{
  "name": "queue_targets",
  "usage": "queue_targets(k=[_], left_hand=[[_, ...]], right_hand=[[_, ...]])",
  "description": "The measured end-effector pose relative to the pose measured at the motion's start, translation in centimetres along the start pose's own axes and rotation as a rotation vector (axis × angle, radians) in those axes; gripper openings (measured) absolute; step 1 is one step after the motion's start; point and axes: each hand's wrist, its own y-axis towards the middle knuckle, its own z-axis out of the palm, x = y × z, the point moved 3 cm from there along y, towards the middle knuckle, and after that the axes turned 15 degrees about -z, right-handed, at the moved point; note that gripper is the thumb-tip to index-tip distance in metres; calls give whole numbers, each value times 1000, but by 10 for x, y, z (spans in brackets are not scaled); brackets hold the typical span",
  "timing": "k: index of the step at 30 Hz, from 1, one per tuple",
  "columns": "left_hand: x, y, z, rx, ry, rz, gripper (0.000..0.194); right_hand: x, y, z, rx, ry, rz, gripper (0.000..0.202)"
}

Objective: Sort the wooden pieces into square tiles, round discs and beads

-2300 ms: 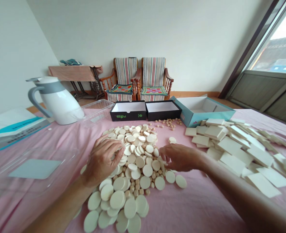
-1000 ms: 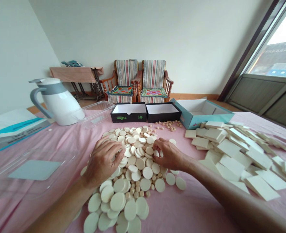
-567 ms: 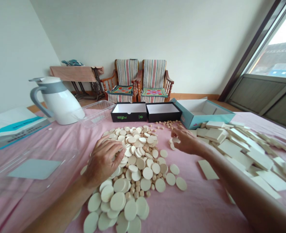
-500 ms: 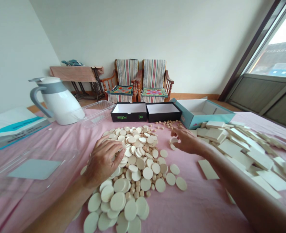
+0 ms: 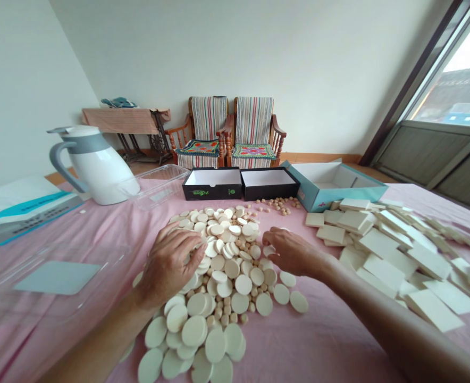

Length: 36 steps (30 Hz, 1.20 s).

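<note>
A heap of pale wooden discs, mixed with small wooden beads, lies in the middle of a pink cloth. My left hand rests on the heap's left side. Its fingers lie bent over the discs and hold nothing visible. On the heap's right edge is my right hand, palm down with curled fingers and the thumb apart. Its fingertips are at a disc lying on the cloth, and what lies under the palm is hidden.
Rectangular wooden tiles are piled at right. Behind stand two black boxes and a light blue box. More beads lie before them. A white jug, clear plastic trays and a packet are at left.
My right hand has moved left and toward me, from near the tiles to the heap's edge. The discs by its fingers shifted with it. My left hand has stayed in place.
</note>
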Motion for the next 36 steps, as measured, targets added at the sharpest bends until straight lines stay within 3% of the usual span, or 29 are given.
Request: queue_targets(k=[9,15,19,32,36], left_hand=[[0,0,0,8,1,8,8],[-1,1,-2,-1,1,9,8],[-1,1,-1,-4,6,9,8],[0,0,0,-6,-3,14,7],[1,0,0,6,-1,1,8]], right_hand=[[3,-1,-3,26,-16,-38,20],[-32,-11,-32,-168,9,33,29],[-55,-19,-44,-173,-3,101,30],[-74,-16,-14,-60,16,29,31],[-74,-16,-17,-67,22,45,33]])
